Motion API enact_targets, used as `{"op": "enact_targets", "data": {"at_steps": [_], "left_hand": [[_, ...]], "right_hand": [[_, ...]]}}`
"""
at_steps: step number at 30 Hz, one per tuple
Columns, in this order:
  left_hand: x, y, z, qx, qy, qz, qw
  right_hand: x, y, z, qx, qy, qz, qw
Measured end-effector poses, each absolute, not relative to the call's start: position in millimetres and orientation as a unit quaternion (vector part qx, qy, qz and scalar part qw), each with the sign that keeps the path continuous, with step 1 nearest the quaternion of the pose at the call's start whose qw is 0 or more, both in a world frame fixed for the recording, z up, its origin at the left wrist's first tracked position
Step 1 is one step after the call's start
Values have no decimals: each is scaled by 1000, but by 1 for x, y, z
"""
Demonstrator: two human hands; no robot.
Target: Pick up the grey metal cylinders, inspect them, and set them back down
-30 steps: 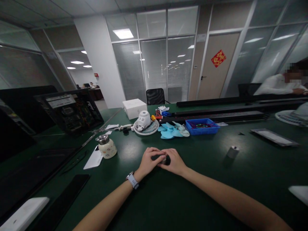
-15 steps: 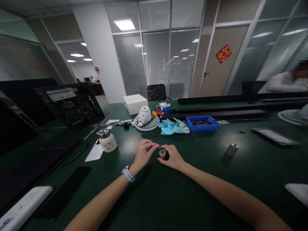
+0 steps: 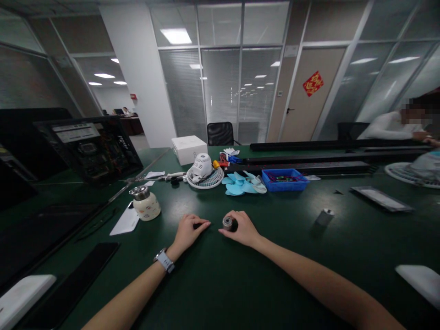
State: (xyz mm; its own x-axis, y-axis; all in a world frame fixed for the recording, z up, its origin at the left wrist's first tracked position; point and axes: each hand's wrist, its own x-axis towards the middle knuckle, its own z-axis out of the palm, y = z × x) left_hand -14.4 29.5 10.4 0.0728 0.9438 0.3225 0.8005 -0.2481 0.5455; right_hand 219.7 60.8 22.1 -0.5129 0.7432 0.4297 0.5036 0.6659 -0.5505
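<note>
My right hand (image 3: 243,229) curls its thumb and fingers around a small grey metal cylinder (image 3: 227,223), which stands upright on the green table with a round opening in its top face. To the left of it, apart from the cylinder, my left hand (image 3: 188,233) has thumb and fingertips pinched together. Whatever may be between those fingertips is too small to make out. A second metal cylinder (image 3: 325,217) stands on the table farther right, touched by neither hand. A watch (image 3: 164,260) with a pale strap is on my left wrist.
Ahead lie a white fan part (image 3: 203,172), light-blue fan blades (image 3: 242,183) and a blue tray (image 3: 285,180) with wires inside. A cream jar (image 3: 147,206) stands at left, near an opened electronic panel (image 3: 91,149). A person (image 3: 388,126) sits at the far right.
My left hand has moved left and down, away from the metal cylinder, its fingers still pinched. My right hand keeps hold of the cylinder. The view has shifted slightly.
</note>
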Motion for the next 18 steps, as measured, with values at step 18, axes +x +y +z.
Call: {"op": "enact_targets", "data": {"at_steps": [18], "left_hand": [[-15,31,14,675,627,366,136]], "right_hand": [[446,176,88,-793,-608,26,11]]}}
